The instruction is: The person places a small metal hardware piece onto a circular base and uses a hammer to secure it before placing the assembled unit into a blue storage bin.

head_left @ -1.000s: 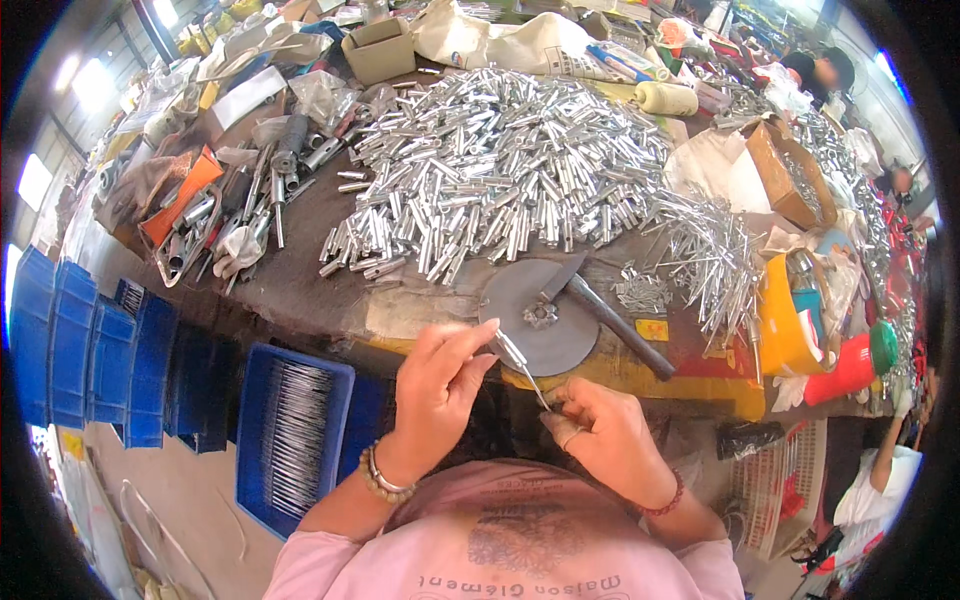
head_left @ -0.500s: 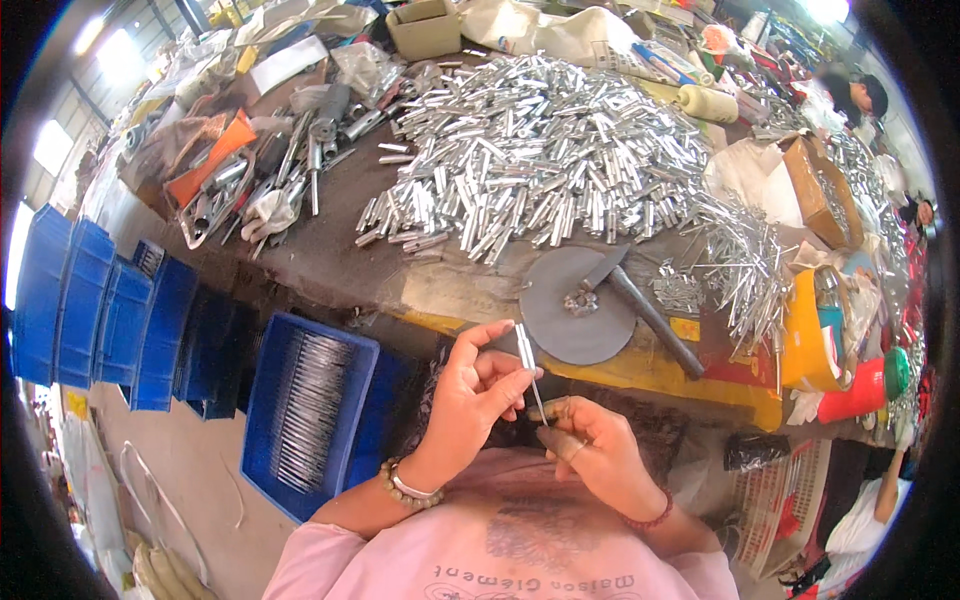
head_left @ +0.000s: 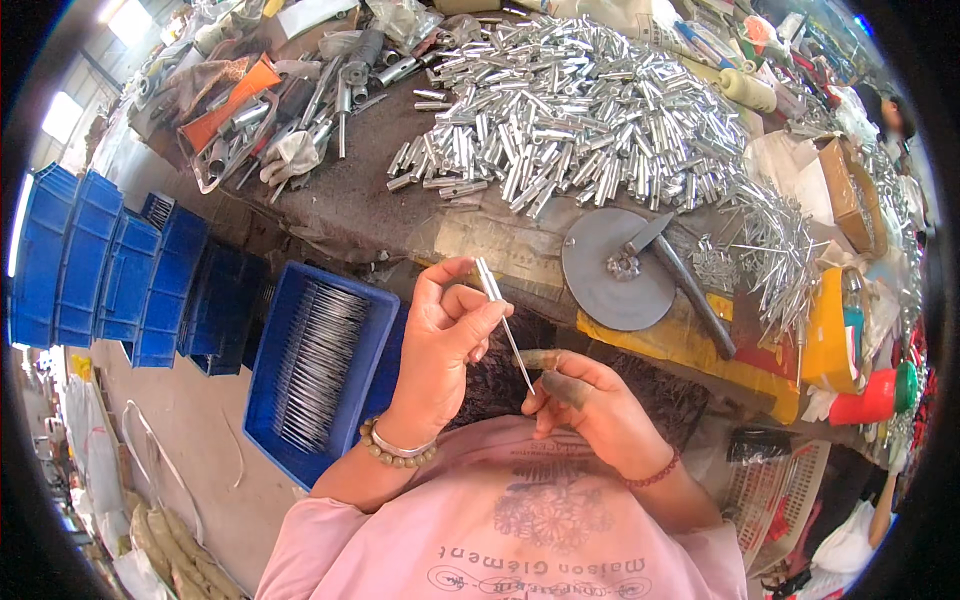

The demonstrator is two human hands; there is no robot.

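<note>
Head view: the left hand (head_left: 440, 345) is raised just in front of the table edge, thumb and forefinger pressed together on the upper part of a thin metal rod (head_left: 505, 325), whose thicker silver end projects above the fingertips. The rod runs down and to the right to the right hand (head_left: 590, 405), which pinches its lower tip between a darkened thumb and forefinger, the other fingers curled in. Both hands sit close to the chest, over a pink shirt (head_left: 500, 530), with a bead bracelet (head_left: 395, 450) on the left wrist and a red cord bracelet (head_left: 655, 472) on the right. Directly beyond the hands lies the worktable (head_left: 350, 205), covered with a brown sheet. A grey metal disc (head_left: 615, 270) with a dark handle (head_left: 695, 300) rests on the near edge, just right of the rod's top end. Behind it a large heap of short silver tubes (head_left: 580, 110) fills the table middle; a smaller bundle of thin pins (head_left: 780, 250) lies to its right, next to a yellow container (head_left: 830, 330) and a red bottle with green cap (head_left: 875, 395). Tools and an orange-handled item (head_left: 230, 105) crowd the far left of the table. Below the table edge, left of the left hand, an open blue crate (head_left: 315, 370) holds rows of finished rods; stacked blue bins (head_left: 90, 265) stand further left. Nothing lies between the two hands except the rod itself.
</note>
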